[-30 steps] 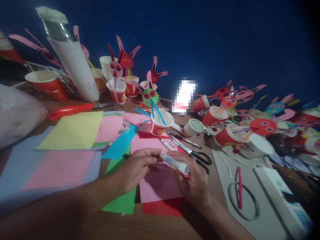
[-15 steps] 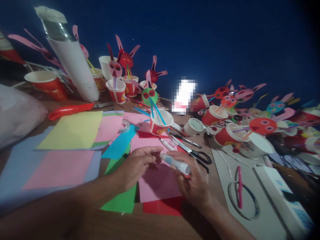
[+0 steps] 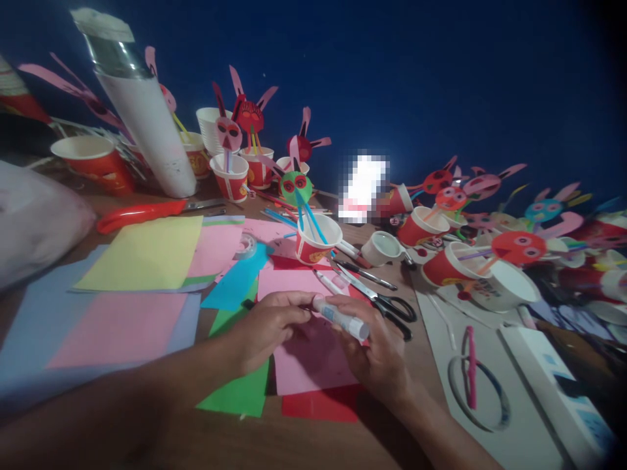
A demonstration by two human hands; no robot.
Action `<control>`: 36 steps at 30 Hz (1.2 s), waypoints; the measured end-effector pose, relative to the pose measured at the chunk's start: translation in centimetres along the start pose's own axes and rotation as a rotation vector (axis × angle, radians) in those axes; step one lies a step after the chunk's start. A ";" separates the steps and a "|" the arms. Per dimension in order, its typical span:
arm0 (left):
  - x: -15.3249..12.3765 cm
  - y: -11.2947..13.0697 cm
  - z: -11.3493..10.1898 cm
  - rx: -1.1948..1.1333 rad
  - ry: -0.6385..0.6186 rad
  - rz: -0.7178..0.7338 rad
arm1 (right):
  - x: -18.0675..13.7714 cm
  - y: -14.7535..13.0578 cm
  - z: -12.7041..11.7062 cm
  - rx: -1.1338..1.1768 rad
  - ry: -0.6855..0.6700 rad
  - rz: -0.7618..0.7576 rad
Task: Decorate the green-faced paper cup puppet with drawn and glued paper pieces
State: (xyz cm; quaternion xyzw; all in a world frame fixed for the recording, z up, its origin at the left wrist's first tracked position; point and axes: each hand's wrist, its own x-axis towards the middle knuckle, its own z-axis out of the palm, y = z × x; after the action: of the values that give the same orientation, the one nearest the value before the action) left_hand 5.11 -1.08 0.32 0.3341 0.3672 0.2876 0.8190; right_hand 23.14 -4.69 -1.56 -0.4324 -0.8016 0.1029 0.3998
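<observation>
Close by, both hands sit over a pink paper sheet [image 3: 306, 356] on the brown table [image 3: 304, 444]. The right hand [image 3: 379, 352] has its fingers closed around a white glue stick with a blue label [image 3: 341, 318]. The left hand [image 3: 267, 326] pinches the stick's near tip with thumb and fingers. Almost nothing has moved in the last second; the stick just tipped a little, so the hands seem busy with its tip. Just behind lie black-handled scissors [image 3: 386, 303]. Farther back stands a red paper cup with blue straws [image 3: 313, 241].
</observation>
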 end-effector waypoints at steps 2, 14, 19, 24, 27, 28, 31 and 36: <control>0.0 0.0 0.0 -0.011 -0.030 -0.002 | 0.0 0.0 0.0 -0.010 0.000 -0.006; 0.2 -0.1 -0.4 -0.024 -0.010 -0.002 | 0.3 -0.1 -0.5 -0.048 0.007 -0.008; 0.3 -0.2 -0.3 -0.044 0.010 -0.006 | 0.4 -0.1 -0.6 -0.044 -0.002 -0.008; 0.4 -0.3 -0.3 -0.044 0.061 -0.013 | 0.4 0.0 -0.8 -0.078 -0.005 -0.010; 0.5 -0.4 -0.4 -0.047 0.034 -0.008 | 0.4 0.1 -0.8 -0.086 0.000 -0.012; 0.5 -0.4 -0.4 -0.045 0.020 -0.009 | 0.4 0.1 -0.8 -0.084 0.003 -0.010; 0.6 -0.4 -0.5 -0.025 -0.012 -0.015 | 0.4 0.3 -0.8 -0.081 0.017 0.005; 0.5 -0.3 -0.5 0.042 -0.045 -0.003 | 0.3 0.4 -0.7 -0.044 0.031 0.034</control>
State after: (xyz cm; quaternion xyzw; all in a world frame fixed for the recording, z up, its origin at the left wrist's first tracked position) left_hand 5.04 -0.71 -0.39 0.3571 0.3550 0.2709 0.8204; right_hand 23.81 -4.31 -1.09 -0.4562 -0.7899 0.0850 0.4008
